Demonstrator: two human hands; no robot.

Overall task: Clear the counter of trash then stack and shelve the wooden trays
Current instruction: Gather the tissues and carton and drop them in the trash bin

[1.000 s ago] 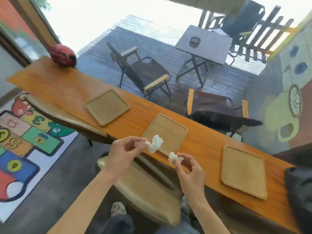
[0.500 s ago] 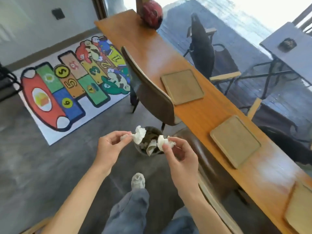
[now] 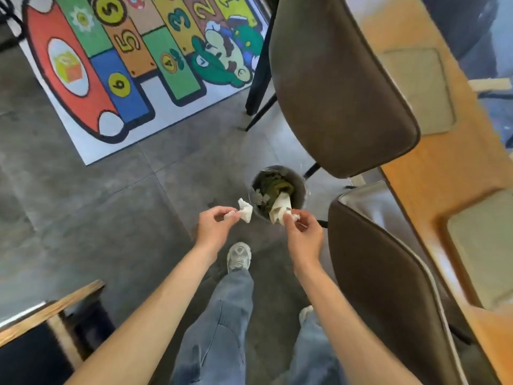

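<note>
Grey tiled floor (image 3: 83,218) is being viewed from above — a hopscotch mat (image 3: 111,65) lying far left. One crumpled tissue (image 3: 245,212) is being pinched by the left hand (image 3: 215,226), just left of the waste bin (image 3: 279,190). Another tissue scrap (image 3: 294,217) is being clamped by the right hand (image 3: 304,237) at the bin's rim — two wooden trays (image 3: 419,90) are lying on the counter (image 3: 416,173), far right.

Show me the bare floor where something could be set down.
Free: grey floor between the play mat and the left hand. Crowded: the bin, hemmed by two chairs and both hands.
</note>
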